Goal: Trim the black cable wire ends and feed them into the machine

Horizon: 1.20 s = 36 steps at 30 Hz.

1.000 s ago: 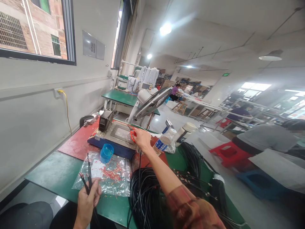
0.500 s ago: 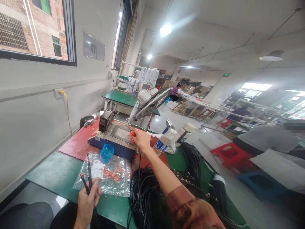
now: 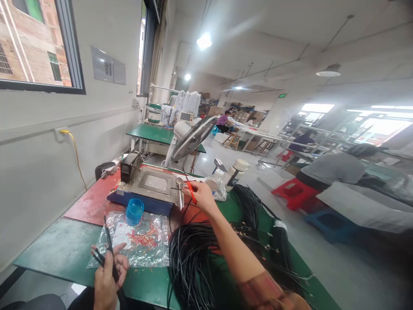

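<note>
Grip of the left hand (image 3: 109, 273) is being held narrow around a few black cables (image 3: 109, 241), their tips being pointed toward eleven o'clock. By the right hand (image 3: 203, 196), red-handled scissors (image 3: 191, 192) are being held; whether the silver metal tool (image 3: 180, 189) beside the fingertips is being touched cannot be told. At one o'clock from the left hand, a blue cup (image 3: 134, 213) is being seen by the far edge of a clear plastic bag (image 3: 155, 259) strewn with reddish scraps (image 3: 143, 237). At three o'clock, space is being taken up by a coil of black cable (image 3: 187, 262); at the right hand's nine o'clock, by a blue-based unit (image 3: 142, 202). These are being carried by a green worktop (image 3: 51, 249), partly being covered by a red mat (image 3: 87, 202). Across the room, at three o'clock, a red stool (image 3: 293, 192) is being occupied by a person in grey (image 3: 329, 168). The right forearm is being held outstretched toward eleven o'clock, above the coil.
</note>
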Tool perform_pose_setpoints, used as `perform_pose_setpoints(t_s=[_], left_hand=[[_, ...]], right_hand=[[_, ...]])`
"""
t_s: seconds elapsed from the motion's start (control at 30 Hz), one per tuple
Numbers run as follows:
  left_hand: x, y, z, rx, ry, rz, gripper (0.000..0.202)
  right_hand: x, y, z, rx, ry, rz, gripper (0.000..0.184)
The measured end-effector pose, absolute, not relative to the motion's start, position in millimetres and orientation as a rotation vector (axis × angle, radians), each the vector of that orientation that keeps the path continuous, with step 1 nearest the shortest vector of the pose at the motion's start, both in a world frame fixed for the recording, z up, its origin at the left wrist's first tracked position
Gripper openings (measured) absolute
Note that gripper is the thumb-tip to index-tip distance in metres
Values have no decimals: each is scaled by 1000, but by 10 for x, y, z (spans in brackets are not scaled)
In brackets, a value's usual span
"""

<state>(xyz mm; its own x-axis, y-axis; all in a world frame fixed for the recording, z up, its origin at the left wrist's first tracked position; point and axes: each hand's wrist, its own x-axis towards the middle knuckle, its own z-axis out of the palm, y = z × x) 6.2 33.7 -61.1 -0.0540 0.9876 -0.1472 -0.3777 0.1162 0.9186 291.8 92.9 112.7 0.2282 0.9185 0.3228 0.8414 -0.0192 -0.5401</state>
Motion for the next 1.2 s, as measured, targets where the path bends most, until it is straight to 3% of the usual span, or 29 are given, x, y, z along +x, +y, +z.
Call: perform_pose_setpoints(t_s=[0.1,0.2,0.27,0.4,0.5,0.6,0.73,0.87,0.97,1.07,1.2], left_hand=[[57,338,-571,773,1035,1315,52],[70,323,-484,732,1053,1317,49],[92,310,-416,687,1060,1313,46],[150,272,-263,535,1056,1309,48],[183,214,-131,506,1032,1302,50],[197,134,-22,558,1015,1258,49],[169,13,42,624,1020,1219,40],[113,-112,80,686,1077,1132,40],[101,-181,114,765,1092,1098,41],[132,-204,133,852,1095,1060,44],[228,-177,134,893,1108,1043,40]], right_hand=[[3142,602,1120,-1663,-1437,386,31],[3454,219,1061,-1692,-1191,360,37],[3692,-48,993,-1886,-1040,260,39],[4056,-535,876,-2669,-704,-84,38],[4084,-712,839,-2829,-642,-156,43],[3811,-602,816,-2411,-895,52,43],[2980,-146,738,-1643,-1269,601,38],[2081,242,591,-1235,-1363,1270,36],[1697,350,481,-997,-1306,1658,45],[1589,364,393,-828,-1280,1835,45],[1641,356,273,-863,-1169,1798,39]])
